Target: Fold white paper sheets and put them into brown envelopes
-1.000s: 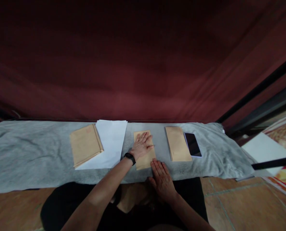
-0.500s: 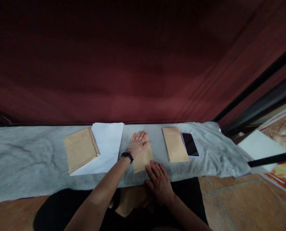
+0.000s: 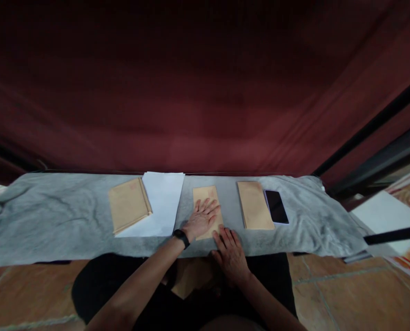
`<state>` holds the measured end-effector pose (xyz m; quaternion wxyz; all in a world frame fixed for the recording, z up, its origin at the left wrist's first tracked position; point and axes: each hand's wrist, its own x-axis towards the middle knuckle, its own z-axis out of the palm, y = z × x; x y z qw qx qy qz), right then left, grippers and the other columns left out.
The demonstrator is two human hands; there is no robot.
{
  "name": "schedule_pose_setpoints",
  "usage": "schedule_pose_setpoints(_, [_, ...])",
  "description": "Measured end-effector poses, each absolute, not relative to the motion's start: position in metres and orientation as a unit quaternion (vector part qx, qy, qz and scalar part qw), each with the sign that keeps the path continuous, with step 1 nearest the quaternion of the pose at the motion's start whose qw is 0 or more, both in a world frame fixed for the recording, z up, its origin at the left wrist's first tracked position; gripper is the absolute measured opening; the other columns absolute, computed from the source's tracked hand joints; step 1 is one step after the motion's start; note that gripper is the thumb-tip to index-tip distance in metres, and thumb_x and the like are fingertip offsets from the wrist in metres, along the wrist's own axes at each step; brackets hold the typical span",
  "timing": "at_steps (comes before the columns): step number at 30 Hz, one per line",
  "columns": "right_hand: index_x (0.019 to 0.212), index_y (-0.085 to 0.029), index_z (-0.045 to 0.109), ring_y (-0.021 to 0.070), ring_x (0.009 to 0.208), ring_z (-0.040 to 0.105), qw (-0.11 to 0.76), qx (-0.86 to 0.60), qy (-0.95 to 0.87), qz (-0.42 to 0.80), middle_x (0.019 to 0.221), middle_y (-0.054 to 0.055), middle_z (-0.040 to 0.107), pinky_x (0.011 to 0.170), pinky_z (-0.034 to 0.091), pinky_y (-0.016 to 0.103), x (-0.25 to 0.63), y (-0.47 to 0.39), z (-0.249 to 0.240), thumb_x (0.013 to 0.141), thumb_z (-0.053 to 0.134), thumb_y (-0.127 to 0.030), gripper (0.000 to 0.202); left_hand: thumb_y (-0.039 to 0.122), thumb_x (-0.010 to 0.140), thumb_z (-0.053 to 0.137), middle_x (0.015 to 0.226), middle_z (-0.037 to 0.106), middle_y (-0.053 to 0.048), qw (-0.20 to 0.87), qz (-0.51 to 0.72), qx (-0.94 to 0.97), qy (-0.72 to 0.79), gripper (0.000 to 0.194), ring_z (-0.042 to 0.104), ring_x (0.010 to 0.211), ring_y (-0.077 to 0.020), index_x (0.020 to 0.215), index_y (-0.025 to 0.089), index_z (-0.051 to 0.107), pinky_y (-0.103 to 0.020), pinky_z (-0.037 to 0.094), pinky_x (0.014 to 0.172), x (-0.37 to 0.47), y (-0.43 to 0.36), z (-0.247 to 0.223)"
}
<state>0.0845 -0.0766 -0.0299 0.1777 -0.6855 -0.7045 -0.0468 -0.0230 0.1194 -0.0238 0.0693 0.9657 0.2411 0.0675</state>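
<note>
A brown paper envelope lies flat on the grey cloth in front of me. My left hand, with a dark band on its wrist, presses on it palm down, fingers spread. At the envelope's lower right corner rests my right hand, its fingers stretched out and their tips at the edge. To the left, a stack of brown envelopes overlaps white paper sheets. Right of my hands lies another pile of brown envelopes.
A phone with a dark screen touches the right-hand envelopes. The grey cloth covers a long narrow surface against a dark red backdrop. Black bars and a white sheet stand at the right. Brown paper shows below, near my lap.
My left hand has slid down the envelope toward me, its fingers now wider apart, baring the top end. My right hand stays at the lower corner. The view has shifted slightly.
</note>
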Motion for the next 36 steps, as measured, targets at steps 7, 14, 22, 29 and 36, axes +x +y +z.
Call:
schedule_pose_setpoints(7, [0.144, -0.020, 0.050, 0.0298, 0.139, 0.043, 0.175, -0.689, -0.703, -0.039, 0.152, 0.013, 0.047, 0.117, 0.030, 0.050, 0.083, -0.077, -0.034, 0.099, 0.051, -0.040, 0.050, 0.034, 0.103, 0.032, 0.159, 0.038, 0.001, 0.109, 0.036, 0.969, 0.218, 0.046, 0.026, 0.150, -0.0222, 0.148, 0.035, 0.043, -0.052, 0.015, 0.122, -0.047, 0.084, -0.010])
schedule_pose_setpoints(14, [0.141, -0.016, 0.053, 0.0294, 0.142, 0.038, 0.183, -0.677, -0.709, -0.072, 0.153, 0.014, 0.045, 0.117, 0.028, 0.050, 0.084, -0.079, -0.044, 0.100, 0.048, -0.039, 0.048, 0.051, 0.103, 0.029, 0.163, 0.027, -0.010, 0.058, 0.062, 0.973, 0.215, 0.063, 0.015, 0.153, -0.0219, 0.156, 0.017, 0.025, -0.047, 0.009, 0.124, -0.063, 0.046, -0.013])
schedule_pose_setpoints(22, [0.151, -0.011, 0.039, 0.0274, 0.141, 0.041, 0.186, -0.660, -0.722, -0.088, 0.154, 0.014, 0.044, 0.118, 0.029, 0.046, 0.093, -0.082, -0.042, 0.101, 0.043, -0.042, 0.058, 0.061, 0.098, 0.040, 0.166, 0.014, -0.011, 0.059, 0.039, 0.983, 0.167, 0.073, 0.012, 0.153, -0.0257, 0.158, 0.025, 0.020, -0.046, 0.008, 0.124, -0.083, 0.050, -0.006])
schedule_pose_setpoints(29, [0.151, -0.011, 0.039, 0.0260, 0.137, 0.047, 0.200, -0.664, -0.715, -0.088, 0.149, 0.013, 0.050, 0.117, 0.030, 0.045, 0.102, -0.088, -0.043, 0.103, 0.039, -0.038, 0.055, 0.054, 0.096, 0.052, 0.167, 0.009, -0.009, 0.072, 0.026, 0.986, 0.146, 0.074, 0.011, 0.153, -0.0266, 0.158, 0.029, 0.020, -0.046, 0.009, 0.124, -0.094, 0.052, -0.004])
schedule_pose_setpoints(36, [0.151, -0.011, 0.039, 0.0254, 0.136, 0.048, 0.191, -0.661, -0.720, -0.088, 0.148, 0.013, 0.050, 0.117, 0.031, 0.045, 0.109, -0.091, -0.043, 0.104, 0.037, -0.035, 0.052, 0.051, 0.098, 0.051, 0.166, 0.017, -0.007, 0.073, 0.018, 0.989, 0.125, 0.071, 0.011, 0.153, -0.0229, 0.157, 0.024, 0.022, -0.042, 0.011, 0.125, -0.107, 0.057, 0.002])
